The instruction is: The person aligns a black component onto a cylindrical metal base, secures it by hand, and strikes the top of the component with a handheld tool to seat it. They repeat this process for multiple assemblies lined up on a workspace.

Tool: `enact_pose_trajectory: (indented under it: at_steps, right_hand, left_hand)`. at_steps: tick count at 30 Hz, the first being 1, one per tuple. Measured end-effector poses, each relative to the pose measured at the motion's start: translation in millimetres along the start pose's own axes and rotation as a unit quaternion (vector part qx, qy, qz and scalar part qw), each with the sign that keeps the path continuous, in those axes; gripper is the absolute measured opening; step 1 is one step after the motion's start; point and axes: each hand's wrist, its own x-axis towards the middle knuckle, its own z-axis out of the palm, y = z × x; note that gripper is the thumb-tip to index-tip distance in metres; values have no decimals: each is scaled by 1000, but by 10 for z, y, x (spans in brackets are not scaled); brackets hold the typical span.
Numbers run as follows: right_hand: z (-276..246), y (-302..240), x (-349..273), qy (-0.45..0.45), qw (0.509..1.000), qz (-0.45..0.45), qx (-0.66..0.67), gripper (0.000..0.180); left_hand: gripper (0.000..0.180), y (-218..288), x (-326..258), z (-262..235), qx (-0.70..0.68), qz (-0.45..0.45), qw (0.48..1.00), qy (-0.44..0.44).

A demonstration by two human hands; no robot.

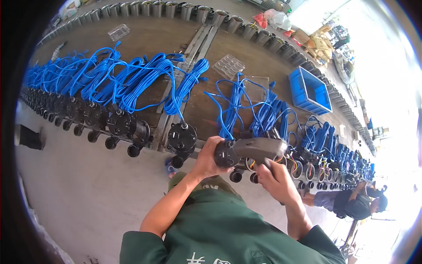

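Note:
My left hand (208, 158) is wrapped around the side of a round black housing (223, 155) at the table's near edge. A blue cable runs from behind that housing into a coiled bundle (231, 108). In my right hand (280, 184) is a dark grey pistol-shaped power driver (260, 147), fingers closed on its grip. The driver's nose points left and meets the housing's flat face; its bit is hidden. Just left stands another black housing (181, 137), joined to its own blue cable coil (189, 86).
Rows of black housings (121, 123) and blue cable coils (147, 77) line the near edge. Metal cups (203, 14) stand along the far edge. A blue crate (309, 90) and a clear plastic tray (228, 66) lie on the table (149, 37). Another person (356, 202) works at the right.

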Motion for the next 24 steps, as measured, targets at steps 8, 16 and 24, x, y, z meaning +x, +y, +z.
enact_pose_trajectory:
  at_steps: [8,16,24]
  right_hand:
    - [426,389,206,10,991,-17,-135,37]
    - [42,273,-62,132,985,-108,21,30]
    - [-53,557,-70,48,993,61,93,39]
  left_hand:
    - [96,-23,120,92,-24,-1,998,-51]
    - [94,86,106,125,70,40,997,8]
    - [99,-34,180,102,19,-40,997,-58]
